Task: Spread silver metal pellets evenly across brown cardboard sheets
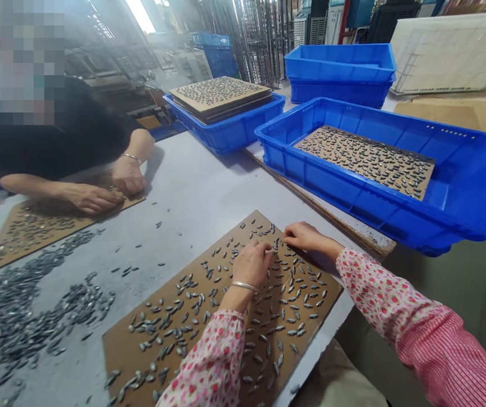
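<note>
A brown board lies at an angle before me, strewn with many small grey spindle-shaped metal pieces. My left hand, with a bangle at its wrist, rests over the board's upper middle. Its fingers are bent and drawn together down at the pieces; whatever is between them is hidden. Beside it, at the board's upper right edge, my right hand is curled with thumb and fingertips close together near the outermost pieces. I cannot make out what it pinches.
A loose heap of grey pieces covers the white table on the left. Across it, a co-worker's hands work over another board. Blue bins stand at the right and back, one with stacked boards.
</note>
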The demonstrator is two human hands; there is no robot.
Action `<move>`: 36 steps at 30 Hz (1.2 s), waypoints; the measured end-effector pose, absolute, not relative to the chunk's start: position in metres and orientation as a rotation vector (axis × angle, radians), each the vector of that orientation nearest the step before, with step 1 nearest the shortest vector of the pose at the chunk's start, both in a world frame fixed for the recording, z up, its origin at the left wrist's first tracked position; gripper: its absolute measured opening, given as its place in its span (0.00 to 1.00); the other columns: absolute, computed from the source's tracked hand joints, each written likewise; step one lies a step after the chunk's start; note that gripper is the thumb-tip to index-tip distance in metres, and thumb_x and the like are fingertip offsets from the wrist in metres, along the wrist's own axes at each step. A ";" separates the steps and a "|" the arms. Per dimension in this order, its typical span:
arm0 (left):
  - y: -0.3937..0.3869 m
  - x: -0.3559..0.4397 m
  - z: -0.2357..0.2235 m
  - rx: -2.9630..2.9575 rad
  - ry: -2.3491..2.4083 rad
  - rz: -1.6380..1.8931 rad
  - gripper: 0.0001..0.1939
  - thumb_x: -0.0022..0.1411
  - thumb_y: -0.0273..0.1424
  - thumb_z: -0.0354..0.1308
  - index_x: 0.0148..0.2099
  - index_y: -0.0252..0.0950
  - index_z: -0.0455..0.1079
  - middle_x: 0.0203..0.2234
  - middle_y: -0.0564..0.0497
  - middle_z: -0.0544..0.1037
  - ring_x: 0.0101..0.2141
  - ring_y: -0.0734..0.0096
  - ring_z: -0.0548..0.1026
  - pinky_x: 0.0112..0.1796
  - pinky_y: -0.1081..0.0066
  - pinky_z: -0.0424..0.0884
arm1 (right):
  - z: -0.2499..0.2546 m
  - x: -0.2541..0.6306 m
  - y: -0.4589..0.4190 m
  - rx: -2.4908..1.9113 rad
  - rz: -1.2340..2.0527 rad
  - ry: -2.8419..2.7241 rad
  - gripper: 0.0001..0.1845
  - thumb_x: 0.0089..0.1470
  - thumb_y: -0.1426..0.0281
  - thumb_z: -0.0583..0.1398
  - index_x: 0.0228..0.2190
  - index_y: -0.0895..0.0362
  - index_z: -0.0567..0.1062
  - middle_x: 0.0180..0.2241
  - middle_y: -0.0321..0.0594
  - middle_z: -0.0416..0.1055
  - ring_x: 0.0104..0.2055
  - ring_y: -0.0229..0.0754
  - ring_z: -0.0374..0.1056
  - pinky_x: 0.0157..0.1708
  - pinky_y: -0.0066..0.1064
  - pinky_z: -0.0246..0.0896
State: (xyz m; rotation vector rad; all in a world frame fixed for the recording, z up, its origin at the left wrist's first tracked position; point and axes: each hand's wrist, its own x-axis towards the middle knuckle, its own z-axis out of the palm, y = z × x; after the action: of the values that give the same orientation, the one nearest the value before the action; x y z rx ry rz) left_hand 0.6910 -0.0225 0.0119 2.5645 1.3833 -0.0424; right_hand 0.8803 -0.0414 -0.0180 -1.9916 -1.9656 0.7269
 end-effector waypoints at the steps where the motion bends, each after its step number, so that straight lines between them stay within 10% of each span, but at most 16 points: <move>1: -0.022 0.692 0.012 2.567 1.385 -0.051 0.13 0.64 0.35 0.49 0.45 0.41 0.73 0.39 0.48 0.75 0.40 0.65 0.73 0.36 0.70 0.67 | -0.019 0.878 -0.040 -2.003 0.717 -1.943 0.12 0.55 0.62 0.57 0.32 0.53 0.78 0.34 0.36 0.77 0.36 0.38 0.69 0.30 0.25 0.53; 36: -0.008 0.700 -0.002 2.691 1.339 -0.149 0.12 0.65 0.34 0.48 0.41 0.42 0.74 0.37 0.49 0.74 0.38 0.69 0.74 0.34 0.72 0.66 | -0.020 0.872 -0.021 -1.748 0.727 -1.914 0.08 0.51 0.70 0.59 0.34 0.55 0.78 0.36 0.36 0.76 0.38 0.37 0.68 0.39 0.25 0.58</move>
State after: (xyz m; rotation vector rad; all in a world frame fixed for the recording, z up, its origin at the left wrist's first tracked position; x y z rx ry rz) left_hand 0.6997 -0.0076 -0.0017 2.6912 1.3389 -0.1491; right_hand 0.8723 -0.0211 -0.0198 -1.7479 -1.9138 0.7265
